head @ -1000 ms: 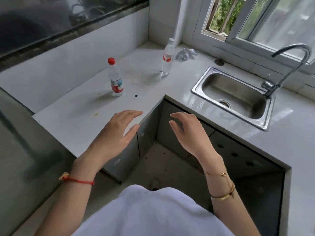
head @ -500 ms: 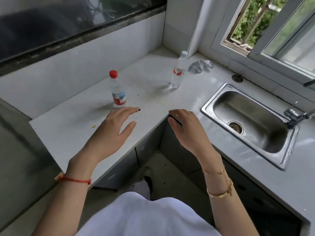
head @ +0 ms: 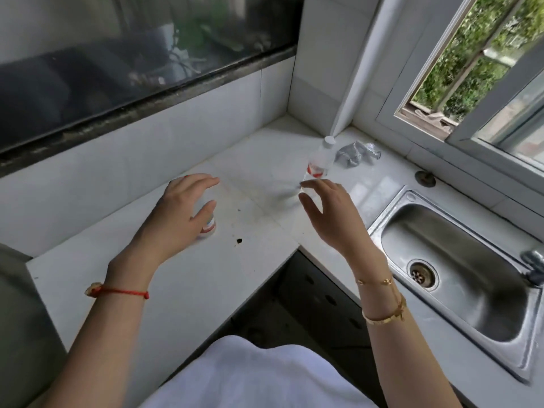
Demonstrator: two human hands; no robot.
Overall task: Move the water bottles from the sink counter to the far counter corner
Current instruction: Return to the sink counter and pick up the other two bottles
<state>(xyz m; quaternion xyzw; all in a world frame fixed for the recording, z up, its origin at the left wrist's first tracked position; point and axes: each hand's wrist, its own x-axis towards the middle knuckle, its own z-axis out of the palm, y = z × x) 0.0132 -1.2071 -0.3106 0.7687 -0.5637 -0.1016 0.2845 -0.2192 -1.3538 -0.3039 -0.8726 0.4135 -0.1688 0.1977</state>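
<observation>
Flanking two bottles (head: 319, 160) (head: 208, 225), two hands (head: 176, 213) (head: 329, 213).

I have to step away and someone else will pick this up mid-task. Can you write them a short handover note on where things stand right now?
Left hand: open, fingers curled around the red-capped water bottle on the left counter run, which it mostly hides; grip not closed.
Right hand: open, fingertips just short of the white-capped water bottle, holding nothing.
Both bottles stand upright on the counter. The white-capped one is nearer the far corner, beside a crumpled grey wrapper. The sink is empty.
Done: neither bottle is lifted.
Left: grasp both bottles and set them in the far corner.
</observation>
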